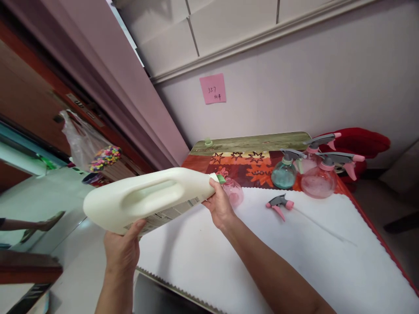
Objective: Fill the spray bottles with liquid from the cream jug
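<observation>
A big white plastic jug (147, 198) with a moulded handle lies tipped on its side in the air over the table's left edge. My left hand (122, 248) grips its base from below. My right hand (220, 205) is wrapped round its neck, by the green mouth. The mouth points at a small pink round bottle (234, 192) with no top, standing on the white cloth (294, 261). I cannot tell whether liquid is flowing.
A loose grey and pink spray head (279, 203) with a long tube lies on the cloth. Behind stand a teal spray bottle (284, 172) and two pink spray bottles (319, 179). A green cap (208, 141) sits at the table's far edge. A plastic bag (88, 146) hangs at left.
</observation>
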